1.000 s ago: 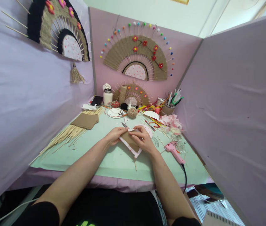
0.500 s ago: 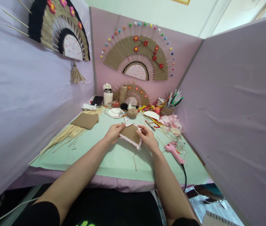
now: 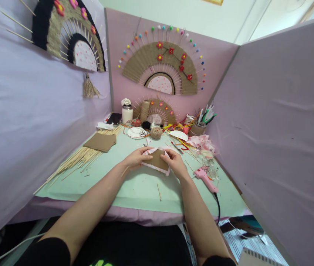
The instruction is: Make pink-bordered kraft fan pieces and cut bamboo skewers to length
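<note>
Left hand (image 3: 136, 159) and right hand (image 3: 175, 162) are partly closed, gripping opposite sides of the brown board (image 3: 157, 159) above the green tabletop (image 3: 134, 194). Thumbs on visible face; most fingers hidden behind. Board's underside out of view. Pale fabric edging (image 3: 154, 168) partly covered by the hands; cannot tell whether it is stuck down. Compared with 0.5 s ago: loose flap at upper left no longer stands up; pink glue gun (image 3: 206, 180) unmoved.
</note>
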Available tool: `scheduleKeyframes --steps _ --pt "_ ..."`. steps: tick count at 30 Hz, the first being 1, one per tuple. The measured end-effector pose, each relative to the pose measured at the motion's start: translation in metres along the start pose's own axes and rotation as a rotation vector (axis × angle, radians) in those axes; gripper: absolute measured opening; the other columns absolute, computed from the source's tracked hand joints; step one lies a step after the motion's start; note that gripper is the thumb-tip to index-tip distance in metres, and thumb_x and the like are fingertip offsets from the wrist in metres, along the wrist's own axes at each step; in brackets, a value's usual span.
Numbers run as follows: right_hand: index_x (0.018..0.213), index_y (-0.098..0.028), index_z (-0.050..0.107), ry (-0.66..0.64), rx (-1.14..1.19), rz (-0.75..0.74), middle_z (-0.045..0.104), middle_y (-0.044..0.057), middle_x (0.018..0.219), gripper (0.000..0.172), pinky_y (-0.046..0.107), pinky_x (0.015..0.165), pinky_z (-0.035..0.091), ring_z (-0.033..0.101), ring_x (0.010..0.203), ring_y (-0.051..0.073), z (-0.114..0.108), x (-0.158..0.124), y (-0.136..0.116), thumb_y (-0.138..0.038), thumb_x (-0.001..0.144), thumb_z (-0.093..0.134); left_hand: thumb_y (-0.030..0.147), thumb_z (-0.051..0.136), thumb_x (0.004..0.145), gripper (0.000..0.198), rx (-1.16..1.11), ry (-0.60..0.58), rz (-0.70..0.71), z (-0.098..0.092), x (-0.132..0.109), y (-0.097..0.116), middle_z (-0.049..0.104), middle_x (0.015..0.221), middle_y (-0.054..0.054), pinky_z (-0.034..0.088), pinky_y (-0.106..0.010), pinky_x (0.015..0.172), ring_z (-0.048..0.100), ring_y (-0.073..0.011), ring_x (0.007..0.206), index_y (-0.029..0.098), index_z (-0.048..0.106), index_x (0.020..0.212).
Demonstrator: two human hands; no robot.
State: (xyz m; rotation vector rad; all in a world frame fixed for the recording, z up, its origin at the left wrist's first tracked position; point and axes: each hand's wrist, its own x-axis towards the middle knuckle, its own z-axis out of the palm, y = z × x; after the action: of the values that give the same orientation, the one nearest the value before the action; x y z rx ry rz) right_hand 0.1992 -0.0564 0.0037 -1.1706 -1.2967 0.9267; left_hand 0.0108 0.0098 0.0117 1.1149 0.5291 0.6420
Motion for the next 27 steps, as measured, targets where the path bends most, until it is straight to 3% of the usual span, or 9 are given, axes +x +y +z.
scheduleKeyframes --steps 7,12,17,27 --pt "0.099 -0.022 0.068 0.013 -0.002 -0.047 0.070 0.004 0.099 0.033 0.031 0.072 0.050 0.063 0.088 0.022 0.0015 -0.0050 -0.0078 -0.041 0.073 0.067 0.028 0.078 0.062 0.053 0.132 -0.063 0.051 0.0051 -0.0028 -0.0008 0.068 0.100 -0.007 0.047 -0.030 0.078 0.064 -0.0207 0.089 0.016 0.061 0.111" --pt "0.103 -0.023 0.069 -0.024 -0.046 -0.056 0.069 0.004 0.104 0.033 0.033 0.077 0.050 0.062 0.094 0.024 0.0010 -0.0066 -0.0096 -0.040 0.074 0.066 0.036 0.074 0.067 0.047 0.230 -0.065 0.074 0.0056 -0.0040 -0.0016 0.068 0.096 -0.006 0.047 -0.028 0.071 0.063 -0.0204 0.084 0.016 0.063 0.108" --pt "0.107 -0.026 0.069 -0.012 -0.137 -0.123 0.066 0.004 0.112 0.032 0.035 0.083 0.048 0.060 0.100 0.023 -0.0011 -0.0056 -0.0080 -0.036 0.078 0.063 0.036 0.071 0.070 0.049 0.284 -0.064 0.157 0.0068 -0.0035 -0.0028 0.065 0.102 -0.005 0.048 -0.028 0.073 0.062 -0.0189 0.085 0.019 0.058 0.114" --pt "0.103 -0.026 0.070 -0.002 -0.179 -0.211 0.066 0.005 0.107 0.026 0.034 0.086 0.046 0.059 0.100 0.021 -0.0041 -0.0054 -0.0111 -0.034 0.080 0.061 0.037 0.065 0.076 0.041 0.449 -0.042 0.339 0.0036 -0.0006 -0.0053 0.057 0.121 -0.007 0.046 -0.032 0.085 0.056 -0.0225 0.104 0.021 0.059 0.113"
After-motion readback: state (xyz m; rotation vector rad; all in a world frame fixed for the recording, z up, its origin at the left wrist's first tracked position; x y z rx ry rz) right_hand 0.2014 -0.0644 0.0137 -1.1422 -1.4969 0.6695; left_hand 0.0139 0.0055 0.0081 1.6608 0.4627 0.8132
